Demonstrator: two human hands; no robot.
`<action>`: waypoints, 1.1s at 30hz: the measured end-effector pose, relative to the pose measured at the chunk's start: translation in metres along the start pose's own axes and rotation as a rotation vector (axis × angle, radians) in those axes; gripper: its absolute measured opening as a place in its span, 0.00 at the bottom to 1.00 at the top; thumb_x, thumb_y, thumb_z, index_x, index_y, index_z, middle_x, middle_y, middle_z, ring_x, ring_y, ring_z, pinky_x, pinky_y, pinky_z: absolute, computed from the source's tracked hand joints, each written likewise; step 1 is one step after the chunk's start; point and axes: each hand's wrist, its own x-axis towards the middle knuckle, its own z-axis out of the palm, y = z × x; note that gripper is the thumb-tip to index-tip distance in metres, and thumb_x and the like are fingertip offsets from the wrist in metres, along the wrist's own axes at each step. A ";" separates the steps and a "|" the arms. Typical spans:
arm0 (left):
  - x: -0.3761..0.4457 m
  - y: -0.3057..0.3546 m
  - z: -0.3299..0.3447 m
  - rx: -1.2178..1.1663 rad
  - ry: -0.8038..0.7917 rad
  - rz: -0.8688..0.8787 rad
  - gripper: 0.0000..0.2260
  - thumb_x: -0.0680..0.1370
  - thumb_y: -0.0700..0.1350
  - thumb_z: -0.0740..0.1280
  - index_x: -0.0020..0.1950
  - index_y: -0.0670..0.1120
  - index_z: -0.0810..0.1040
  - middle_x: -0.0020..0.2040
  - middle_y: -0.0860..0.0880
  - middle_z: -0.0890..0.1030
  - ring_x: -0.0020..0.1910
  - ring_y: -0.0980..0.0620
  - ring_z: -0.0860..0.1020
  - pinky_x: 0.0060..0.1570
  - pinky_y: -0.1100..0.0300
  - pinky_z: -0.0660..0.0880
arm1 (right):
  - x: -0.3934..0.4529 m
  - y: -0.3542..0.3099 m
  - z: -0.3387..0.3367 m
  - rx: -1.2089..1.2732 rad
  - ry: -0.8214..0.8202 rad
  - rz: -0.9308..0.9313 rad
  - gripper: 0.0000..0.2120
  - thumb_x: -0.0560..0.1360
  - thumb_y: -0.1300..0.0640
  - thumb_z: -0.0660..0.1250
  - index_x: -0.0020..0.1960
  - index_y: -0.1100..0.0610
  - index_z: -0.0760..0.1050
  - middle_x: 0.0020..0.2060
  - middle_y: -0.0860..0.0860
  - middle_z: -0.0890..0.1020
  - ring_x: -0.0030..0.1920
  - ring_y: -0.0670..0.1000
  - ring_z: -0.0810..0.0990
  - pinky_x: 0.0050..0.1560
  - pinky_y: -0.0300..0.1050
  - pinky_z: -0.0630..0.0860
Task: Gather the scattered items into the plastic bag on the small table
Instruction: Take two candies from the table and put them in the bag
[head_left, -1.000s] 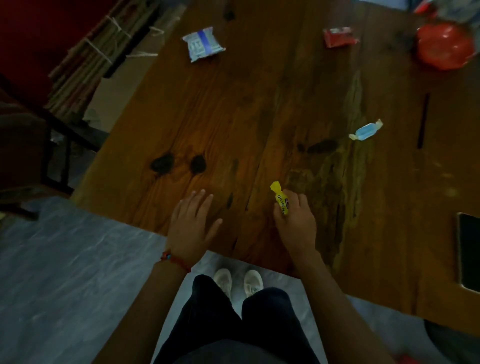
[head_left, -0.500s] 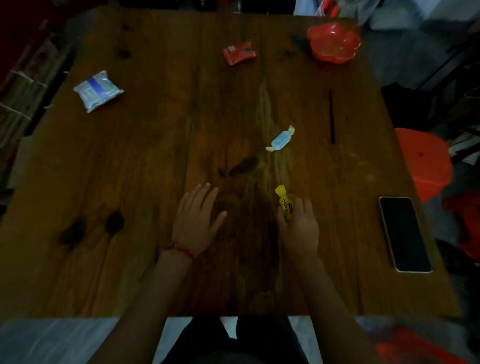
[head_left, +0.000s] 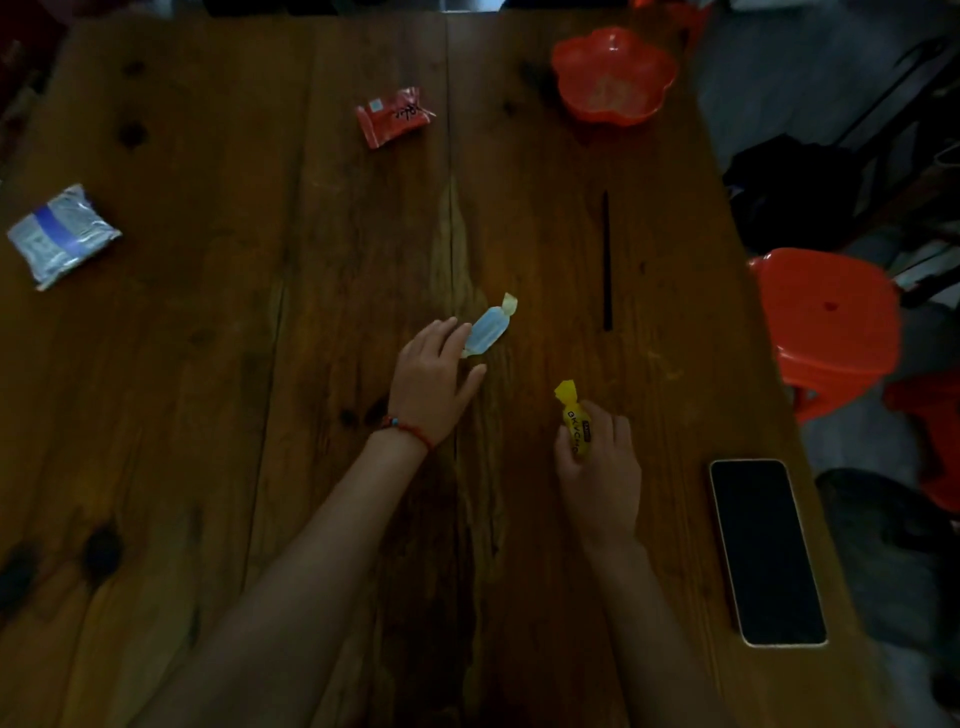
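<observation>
Near blue candy (head_left: 488, 328): red pkt (head_left: 393, 116), phone (head_left: 767, 551).

Left hand (head_left: 434, 387) reaching, fingers spread; right hand (head_left: 600, 467) curled closed.

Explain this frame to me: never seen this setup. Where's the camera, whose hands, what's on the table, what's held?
There is no robot. One wide-angle camera is worn on a person's head, looking down at their bare hands over a wooden table. The right hand is closed on a yellow candy. The left hand, open, has its fingertips at a blue candy lying on the wood; it is not gripped. Also on the table: a red packet, a blue-and-white packet, a red bowl, a thin black stick and a phone face up. No plastic bag is in view.
</observation>
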 end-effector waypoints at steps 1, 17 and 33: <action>0.009 0.001 0.004 -0.007 0.001 -0.006 0.21 0.73 0.44 0.70 0.63 0.37 0.72 0.60 0.37 0.75 0.60 0.39 0.72 0.57 0.44 0.68 | 0.002 0.003 0.000 -0.005 0.008 -0.004 0.16 0.72 0.61 0.69 0.58 0.62 0.73 0.46 0.58 0.76 0.38 0.48 0.73 0.33 0.39 0.68; 0.048 0.012 0.026 -0.073 0.038 -0.054 0.18 0.71 0.39 0.71 0.59 0.38 0.75 0.51 0.38 0.78 0.50 0.42 0.74 0.47 0.59 0.65 | 0.023 0.027 0.005 -0.011 -0.024 -0.024 0.16 0.72 0.60 0.68 0.58 0.62 0.72 0.42 0.55 0.75 0.33 0.46 0.71 0.29 0.37 0.70; -0.002 0.005 0.017 -0.083 0.109 -0.091 0.17 0.65 0.34 0.75 0.52 0.34 0.77 0.43 0.37 0.80 0.40 0.41 0.78 0.41 0.57 0.70 | 0.025 0.018 0.009 -0.010 -0.042 -0.095 0.16 0.72 0.61 0.69 0.58 0.63 0.72 0.42 0.56 0.75 0.36 0.48 0.73 0.33 0.40 0.73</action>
